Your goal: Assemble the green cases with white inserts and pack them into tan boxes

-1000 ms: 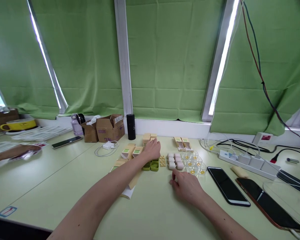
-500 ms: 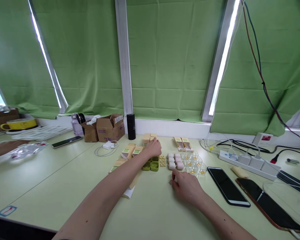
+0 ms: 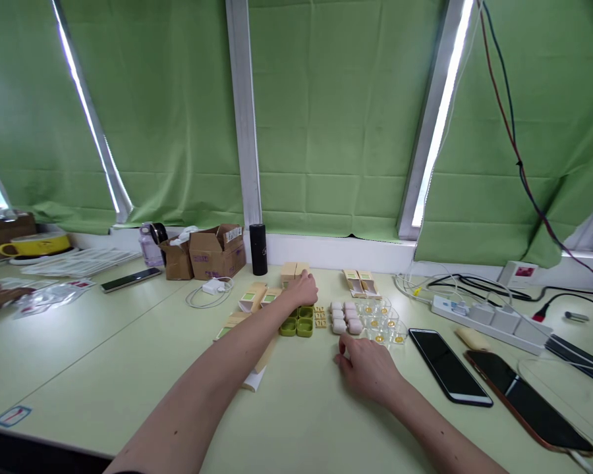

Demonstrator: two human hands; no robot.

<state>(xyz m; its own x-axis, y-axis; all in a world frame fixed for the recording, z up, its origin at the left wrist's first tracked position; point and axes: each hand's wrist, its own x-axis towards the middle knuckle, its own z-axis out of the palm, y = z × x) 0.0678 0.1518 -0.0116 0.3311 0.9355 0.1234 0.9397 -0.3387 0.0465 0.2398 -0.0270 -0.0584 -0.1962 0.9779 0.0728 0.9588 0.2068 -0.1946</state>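
Observation:
My left hand reaches forward over the back of some small green square containers. Its fingers are bent downward and closed; what they grip, if anything, is hidden. Just beyond stand cream cardboard boxes. My right hand rests on the table, loosely curled, with nothing visible in it. Its fingertips are close to the front of several white and pink rounded pieces. Small gold-coloured pieces lie between these and the green containers. Clear cups with yellow centres stand to the right.
More open cream boxes lie left, partly behind my forearm, and two at the back. Two phones and a power strip are on the right. A cardboard carton and black bottle stand behind. Another person's hand is far left.
My left hand has shifted very slightly right over the green containers. My right hand stays put. At far left the other person's hand has drawn back from the clear plastic bag.

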